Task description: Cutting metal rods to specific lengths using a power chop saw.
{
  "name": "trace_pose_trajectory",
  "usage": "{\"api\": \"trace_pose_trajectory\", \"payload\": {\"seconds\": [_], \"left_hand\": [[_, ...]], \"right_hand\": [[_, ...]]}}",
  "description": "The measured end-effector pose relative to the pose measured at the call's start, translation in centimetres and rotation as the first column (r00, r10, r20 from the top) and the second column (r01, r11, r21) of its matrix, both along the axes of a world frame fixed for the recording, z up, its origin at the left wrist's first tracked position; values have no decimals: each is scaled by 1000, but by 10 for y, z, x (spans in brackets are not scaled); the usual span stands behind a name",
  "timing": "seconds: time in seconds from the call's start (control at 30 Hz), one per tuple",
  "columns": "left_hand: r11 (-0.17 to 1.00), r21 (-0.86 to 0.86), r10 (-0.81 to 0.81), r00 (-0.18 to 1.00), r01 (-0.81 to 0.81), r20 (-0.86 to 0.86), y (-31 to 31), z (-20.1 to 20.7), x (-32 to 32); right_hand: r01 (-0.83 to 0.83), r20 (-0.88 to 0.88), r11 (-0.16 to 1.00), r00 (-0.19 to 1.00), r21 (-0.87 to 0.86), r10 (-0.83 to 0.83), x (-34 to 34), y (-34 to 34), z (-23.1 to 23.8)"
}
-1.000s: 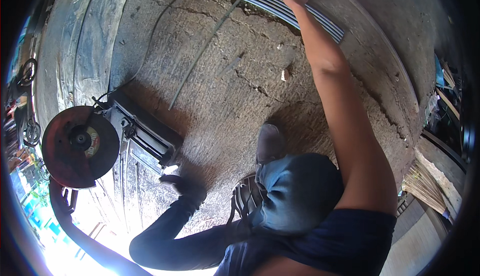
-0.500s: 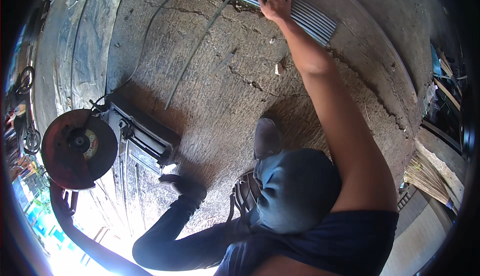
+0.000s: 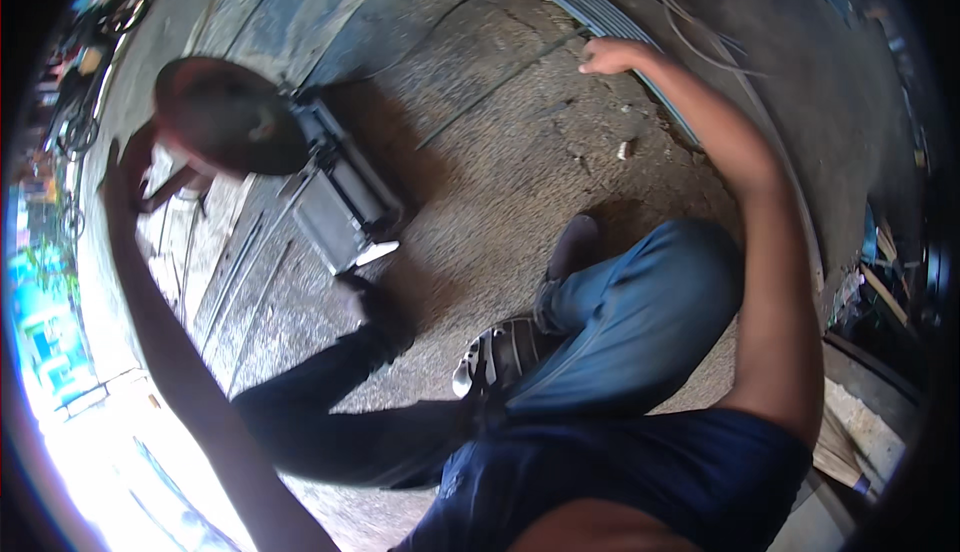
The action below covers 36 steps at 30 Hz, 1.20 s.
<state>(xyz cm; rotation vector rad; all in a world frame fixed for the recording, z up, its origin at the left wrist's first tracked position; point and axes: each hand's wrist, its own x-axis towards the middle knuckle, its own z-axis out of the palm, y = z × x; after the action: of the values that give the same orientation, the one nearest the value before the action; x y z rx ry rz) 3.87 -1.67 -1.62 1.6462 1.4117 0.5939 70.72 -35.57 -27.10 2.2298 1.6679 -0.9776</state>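
A cut-off saw with a large round disc (image 3: pixel 235 117), smeared by motion, stands at the left on its dark metal base (image 3: pixel 345 182). My left hand (image 3: pixel 135 172) is at the saw's handle beside the disc, its fingers blurred but appearing closed round it. At the upper right, my right hand (image 3: pixel 615 55) hovers over or touches the near edge of a row of grey metal rods (image 3: pixel 600 7). Its thumb and fingers point left, apart, with nothing visible between them. One thin loose rod (image 3: pixel 500 82) lies on the ground, its far end close to my right fingers.
My bent knee (image 3: pixel 670 282) and sandalled foot (image 3: pixel 490 357) are close below the work. A power cable (image 3: pixel 440 27) runs behind the saw. Several thin rods (image 3: pixel 240 262) lie left of its base. A small pale chunk (image 3: pixel 625 149) sits on cracked ground; a straw broom (image 3: pixel 840 457) is at the right.
The view has swung, so the saw and rods sit differently. My left hand has come into sight at the handle. My right hand has moved left along the rods and is no longer flat.
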Motion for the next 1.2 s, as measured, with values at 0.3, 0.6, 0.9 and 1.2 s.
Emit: {"api": "trace_pose_trajectory", "payload": {"seconds": [0.3,0.6,0.9,1.2], "left_hand": [[463,883,296,952,-74,-75,-66,-47,-5],[693,720,60,998,-18,-33,-102,-32,-31],[837,505,174,978,-210,119,-99,-2,-9],[837,501,212,974,-220,74,-97,-2,-8]], "right_hand": [[-58,-297,967,955,-247,-19,-207,46,75],[459,-684,781,403,-423,-608,-463,-9,-89],[710,-821,622,109,-330,-561,-506,-22,-131],[-12,-122,234,-827,-972,-548,-510,-20,-164]]}}
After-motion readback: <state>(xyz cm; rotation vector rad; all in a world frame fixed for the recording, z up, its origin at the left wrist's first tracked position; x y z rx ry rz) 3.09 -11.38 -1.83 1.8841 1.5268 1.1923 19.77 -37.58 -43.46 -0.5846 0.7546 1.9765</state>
